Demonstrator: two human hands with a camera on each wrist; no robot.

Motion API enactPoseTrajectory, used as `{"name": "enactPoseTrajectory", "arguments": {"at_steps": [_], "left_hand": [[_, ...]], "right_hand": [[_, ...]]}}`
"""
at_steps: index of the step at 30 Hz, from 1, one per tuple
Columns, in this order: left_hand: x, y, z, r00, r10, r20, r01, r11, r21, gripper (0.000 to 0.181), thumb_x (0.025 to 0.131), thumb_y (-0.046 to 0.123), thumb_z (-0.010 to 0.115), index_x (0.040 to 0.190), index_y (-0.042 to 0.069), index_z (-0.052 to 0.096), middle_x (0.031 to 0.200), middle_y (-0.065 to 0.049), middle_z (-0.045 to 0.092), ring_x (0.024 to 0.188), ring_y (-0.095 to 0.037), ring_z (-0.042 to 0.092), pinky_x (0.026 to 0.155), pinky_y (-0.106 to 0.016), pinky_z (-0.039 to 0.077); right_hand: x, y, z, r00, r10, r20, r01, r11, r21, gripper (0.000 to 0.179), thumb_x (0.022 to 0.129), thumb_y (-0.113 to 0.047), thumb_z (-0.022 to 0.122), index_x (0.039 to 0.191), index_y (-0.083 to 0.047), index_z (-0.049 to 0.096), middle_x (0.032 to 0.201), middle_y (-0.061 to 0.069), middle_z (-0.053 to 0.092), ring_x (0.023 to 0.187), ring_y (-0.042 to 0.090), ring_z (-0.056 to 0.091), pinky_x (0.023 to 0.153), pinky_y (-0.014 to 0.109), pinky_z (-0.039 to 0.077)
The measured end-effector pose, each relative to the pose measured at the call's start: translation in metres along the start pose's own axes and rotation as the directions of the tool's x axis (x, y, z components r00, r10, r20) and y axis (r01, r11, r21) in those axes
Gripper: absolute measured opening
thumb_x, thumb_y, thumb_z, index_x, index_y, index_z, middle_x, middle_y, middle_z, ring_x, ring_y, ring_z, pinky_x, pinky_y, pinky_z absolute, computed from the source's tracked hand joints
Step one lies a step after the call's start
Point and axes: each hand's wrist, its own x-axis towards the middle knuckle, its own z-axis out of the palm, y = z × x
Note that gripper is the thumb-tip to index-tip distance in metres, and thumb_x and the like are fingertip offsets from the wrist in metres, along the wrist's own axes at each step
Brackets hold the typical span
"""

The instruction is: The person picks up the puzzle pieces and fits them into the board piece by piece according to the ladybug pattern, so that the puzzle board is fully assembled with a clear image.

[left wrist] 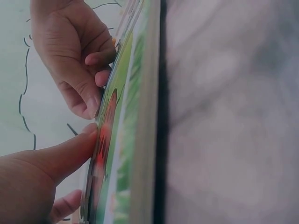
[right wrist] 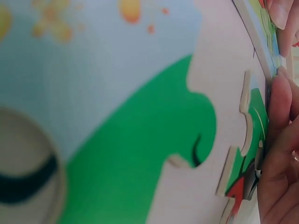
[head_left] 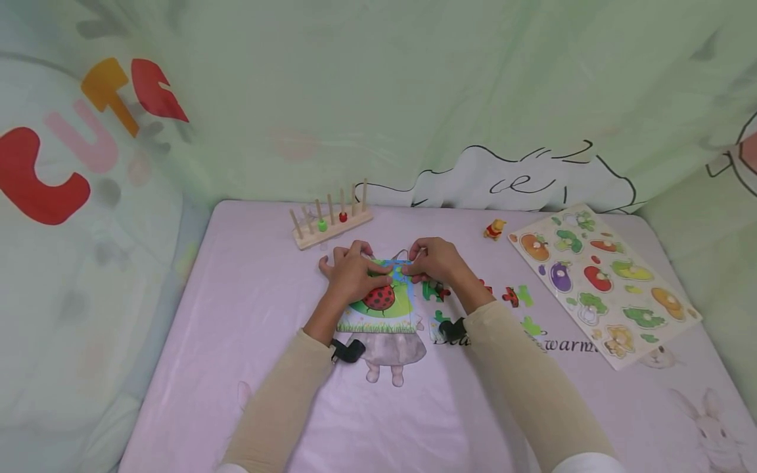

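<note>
A ladybug jigsaw puzzle (head_left: 378,299) in a square board lies before me, a red spotted ladybug on green with grass along its near edge. My left hand (head_left: 353,274) grips its far left part, thumb laid over the picture and fingers curled at the far edge. At the far right corner my right hand (head_left: 439,258) pinches the puzzle between thumb and fingers. Both thumb tips come close together in the left wrist view. Beside the board, partly under my right hand, lies a loose green, red and black puzzle piece (right wrist: 252,144).
More loose pieces (head_left: 511,297) are scattered to the right, with a blue and green piece (right wrist: 126,154) near my right wrist. Behind stands a wooden peg rack (head_left: 334,230) with green and red beads. A small bear figure (head_left: 494,229) and a vegetable peg board (head_left: 603,282) sit at right.
</note>
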Motion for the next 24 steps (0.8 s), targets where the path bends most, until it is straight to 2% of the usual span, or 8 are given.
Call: {"name": "enactPoseTrajectory", "arguments": {"at_steps": [6, 11, 14, 19, 24], "left_hand": [[-0.002, 0.001, -0.001, 1.000, 0.003, 0.003, -0.003, 1.000, 0.004, 0.031, 0.087, 0.056, 0.075, 0.114, 0.043, 0.076, 0.137, 0.005, 0.051, 0.124, -0.034, 0.036, 0.107, -0.073, 0.012], [-0.003, -0.002, -0.006, 0.999, 0.035, 0.024, -0.035, 0.999, 0.000, 0.028, 0.090, 0.052, 0.075, 0.117, 0.045, 0.075, 0.138, 0.004, 0.051, 0.124, -0.035, 0.037, 0.108, -0.073, 0.011], [-0.004, -0.008, -0.010, 0.999, 0.039, 0.023, -0.039, 0.999, 0.012, 0.025, 0.091, 0.048, 0.074, 0.116, 0.047, 0.075, 0.137, 0.005, 0.052, 0.123, -0.033, 0.039, 0.107, -0.072, 0.014], [-0.006, -0.022, -0.018, 1.000, 0.007, -0.006, -0.007, 1.000, 0.020, 0.021, 0.091, 0.042, 0.076, 0.112, 0.045, 0.077, 0.131, 0.004, 0.053, 0.119, -0.031, 0.041, 0.102, -0.071, 0.018], [-0.010, -0.037, -0.028, 1.000, 0.004, -0.008, -0.003, 0.999, 0.042, 0.021, 0.092, 0.037, 0.076, 0.112, 0.045, 0.077, 0.128, 0.002, 0.054, 0.121, -0.032, 0.040, 0.105, -0.075, 0.012]], "right_hand": [[-0.001, -0.001, 0.000, 1.000, 0.003, 0.000, -0.003, 1.000, 0.004, 0.027, 0.086, -0.022, 0.084, 0.099, -0.008, 0.065, 0.071, 0.006, 0.070, 0.060, 0.016, 0.067, 0.055, 0.025, 0.047], [0.000, -0.001, 0.001, 1.000, -0.002, -0.002, 0.002, 1.000, -0.018, 0.026, 0.086, -0.022, 0.084, 0.098, -0.008, 0.064, 0.071, 0.006, 0.071, 0.059, 0.015, 0.066, 0.055, 0.025, 0.046], [0.001, -0.001, 0.002, 1.000, -0.006, -0.001, 0.006, 1.000, -0.028, 0.027, 0.086, -0.023, 0.084, 0.098, -0.009, 0.064, 0.070, 0.006, 0.071, 0.058, 0.014, 0.065, 0.055, 0.026, 0.046], [0.003, 0.001, 0.002, 1.000, -0.006, -0.008, 0.006, 0.999, -0.044, 0.027, 0.086, -0.024, 0.084, 0.097, -0.010, 0.064, 0.069, 0.004, 0.070, 0.058, 0.014, 0.065, 0.055, 0.027, 0.045], [0.003, 0.002, 0.002, 1.000, 0.000, -0.013, -0.001, 0.999, -0.050, 0.027, 0.085, -0.025, 0.084, 0.097, -0.010, 0.064, 0.068, 0.003, 0.068, 0.059, 0.014, 0.065, 0.056, 0.027, 0.044]]}}
